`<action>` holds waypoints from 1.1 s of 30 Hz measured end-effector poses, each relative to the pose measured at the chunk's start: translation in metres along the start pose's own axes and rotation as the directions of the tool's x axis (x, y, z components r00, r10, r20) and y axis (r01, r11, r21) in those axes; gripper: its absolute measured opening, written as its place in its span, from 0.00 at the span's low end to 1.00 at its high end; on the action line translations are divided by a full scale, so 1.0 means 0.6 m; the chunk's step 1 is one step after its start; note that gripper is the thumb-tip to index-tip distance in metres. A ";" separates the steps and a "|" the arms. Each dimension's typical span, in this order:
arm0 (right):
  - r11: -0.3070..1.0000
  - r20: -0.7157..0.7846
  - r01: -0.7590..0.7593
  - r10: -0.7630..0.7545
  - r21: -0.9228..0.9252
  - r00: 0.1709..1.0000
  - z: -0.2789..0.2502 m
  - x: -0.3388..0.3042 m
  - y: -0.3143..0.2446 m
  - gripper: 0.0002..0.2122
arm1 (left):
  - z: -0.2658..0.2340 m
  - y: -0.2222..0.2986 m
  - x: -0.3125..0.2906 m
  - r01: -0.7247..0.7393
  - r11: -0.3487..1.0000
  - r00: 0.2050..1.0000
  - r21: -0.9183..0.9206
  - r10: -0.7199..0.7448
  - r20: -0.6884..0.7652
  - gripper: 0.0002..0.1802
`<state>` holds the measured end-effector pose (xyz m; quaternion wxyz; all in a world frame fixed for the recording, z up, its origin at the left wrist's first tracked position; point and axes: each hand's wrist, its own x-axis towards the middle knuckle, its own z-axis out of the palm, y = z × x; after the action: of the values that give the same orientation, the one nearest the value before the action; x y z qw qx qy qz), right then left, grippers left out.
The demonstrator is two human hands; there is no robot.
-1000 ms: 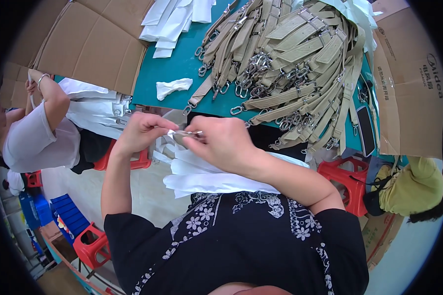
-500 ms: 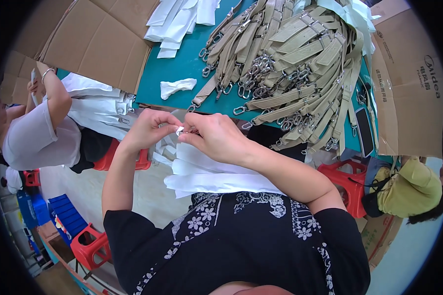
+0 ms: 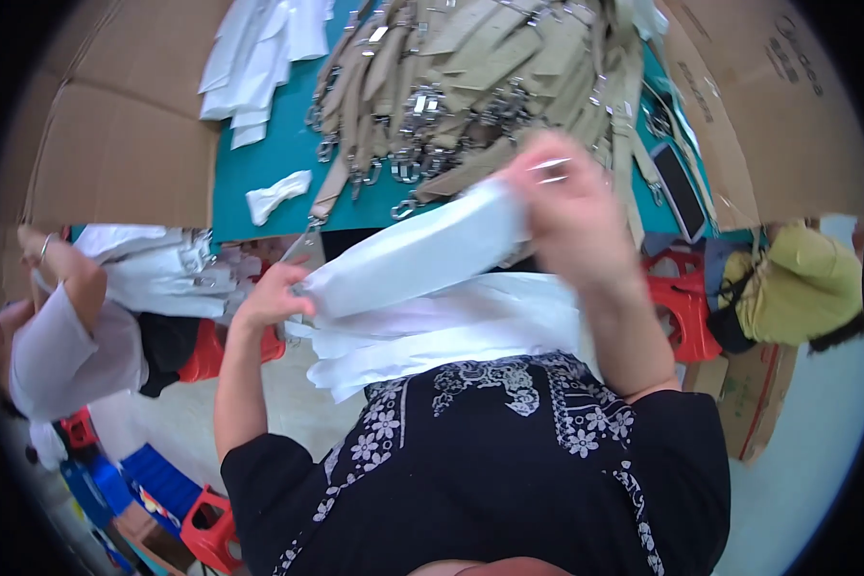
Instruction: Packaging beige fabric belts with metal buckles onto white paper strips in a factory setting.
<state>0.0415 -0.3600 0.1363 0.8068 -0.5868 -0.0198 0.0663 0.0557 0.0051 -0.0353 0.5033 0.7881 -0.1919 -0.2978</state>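
Observation:
A long white paper-like strip (image 3: 418, 254) is stretched at a slant between my hands, above my lap. My left hand (image 3: 271, 296) pinches its lower left end, where a small bit of metal shows. The raised right end is in my right hand (image 3: 576, 216), which is closed and smeared by motion; a shiny metal loop (image 3: 552, 172) shows by its fingers. Whether a strap lies inside the strip is hidden. More white strips (image 3: 451, 331) lie across my lap below it. Just beyond my left hand, a beige strap (image 3: 330, 190) with a metal hook hangs over the table edge.
The green table (image 3: 250, 173) bears a big heap of beige straps (image 3: 480, 58) with metal hooks, white strips (image 3: 264, 58), a crumpled white piece (image 3: 276, 197) and a phone (image 3: 679, 192). Cardboard (image 3: 130, 125) flanks it. One person (image 3: 67, 355) sits left, another (image 3: 802, 288) right.
My hands were together, pinching a small white bit; now they are far apart with the strip between them. My right hand moved right and up, my left slightly down. The whole view shifted.

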 end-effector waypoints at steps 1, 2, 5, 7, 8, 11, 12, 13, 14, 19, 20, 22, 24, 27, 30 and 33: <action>0.996 -0.128 0.064 -0.054 0.070 0.990 -0.065 -0.019 -0.005 0.00 | -0.009 0.001 -0.012 -0.031 0.995 0.999 0.091 0.028 0.034 0.36; 0.992 -0.138 0.088 -0.075 0.091 0.988 -0.139 -0.045 -0.030 0.01 | -0.018 0.013 -0.025 -0.069 0.982 0.996 0.176 0.057 0.068 0.35; 0.994 -0.547 0.103 -0.099 -0.024 0.831 -0.354 -0.175 -0.055 0.04 | -0.031 0.081 -0.024 0.053 0.964 0.963 0.259 -0.117 0.241 0.29; 0.995 -0.751 -0.002 -0.071 -0.096 0.657 -0.516 -0.294 -0.025 0.05 | -0.002 0.126 -0.019 0.236 0.969 0.922 0.076 -0.248 0.297 0.23; 0.987 -0.786 -0.132 0.013 -0.088 0.618 -0.559 -0.341 -0.008 0.05 | 0.025 0.139 -0.017 0.220 0.974 0.925 0.051 -0.225 0.308 0.21; 0.925 -0.900 -0.375 0.208 0.055 0.382 -0.644 -0.475 0.068 0.07 | 0.116 0.156 -0.006 0.168 0.984 0.926 0.053 -0.176 0.334 0.13; 0.874 -0.929 -0.469 0.272 0.130 0.250 -0.700 -0.525 0.112 0.06 | 0.150 0.148 0.000 0.122 0.992 0.945 0.025 -0.124 0.303 0.13; 0.810 -0.949 -0.570 0.273 0.136 0.161 -0.723 -0.552 0.150 0.07 | 0.176 0.145 0.003 0.134 0.989 0.950 0.065 -0.147 0.276 0.13; 0.693 -0.966 -0.714 0.241 0.104 0.094 -0.752 -0.576 0.199 0.08 | 0.195 0.162 0.014 0.124 0.954 0.945 0.273 -0.198 0.259 0.14; 0.238 -0.705 -0.670 -0.121 -0.704 0.698 -0.580 -0.447 0.252 0.16 | 0.228 0.169 0.032 -0.161 0.785 0.982 0.598 0.189 0.016 0.19; 0.302 -0.609 -0.577 -0.014 -0.759 0.793 -0.538 -0.404 0.258 0.14 | 0.221 0.175 0.040 -0.120 0.808 0.988 0.577 0.153 -0.010 0.20; 0.391 -0.543 -0.545 0.127 -0.741 0.830 -0.476 -0.323 0.279 0.15 | 0.210 0.160 0.053 -0.047 0.848 0.998 0.527 0.063 -0.012 0.19; 0.359 -0.619 -0.648 0.210 -0.671 0.757 -0.459 -0.251 0.316 0.18 | 0.208 0.150 0.065 -0.053 0.858 0.999 0.511 0.052 0.016 0.16; 0.491 -0.675 -0.795 0.452 -0.357 0.582 -0.479 -0.203 0.379 0.21 | 0.227 0.184 0.088 -0.129 0.865 0.991 0.484 0.090 0.104 0.13; 0.670 -0.520 -0.580 0.324 -0.463 0.790 -0.418 -0.183 0.317 0.19 | 0.246 0.206 0.104 -0.284 0.896 0.958 0.343 0.256 0.126 0.07; 0.672 -0.172 -0.138 0.016 -0.728 0.985 -0.352 -0.211 0.214 0.12 | 0.280 0.243 0.136 -0.371 0.904 0.929 0.213 0.364 0.073 0.12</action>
<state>-0.0713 -0.5372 -0.0457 0.4975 -0.8655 0.0410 0.0424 0.0050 -0.2194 0.0213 0.4556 0.7845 -0.3771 -0.1866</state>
